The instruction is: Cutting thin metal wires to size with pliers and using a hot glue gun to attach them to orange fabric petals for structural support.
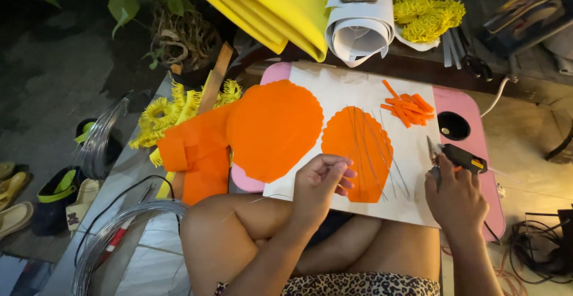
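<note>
Pinching a thin wire (262,199) between fingertips, left hand (319,185) hovers at the lower edge of the small orange disc (357,153); more wires (373,153) lie fanned across that disc on a white sheet (418,147) over the pink bench (456,102). Right hand (456,197) closed around a black glue gun (462,157) at the sheet's right edge; large orange disc (274,126) lies left, orange strips (409,108) near the top.

You sit beside a pale tiled floor (161,236) lit by warm light. A pink lap table (471,123) stands before you, green plant leaves (125,0) behind, sandals (15,197) at left.
</note>
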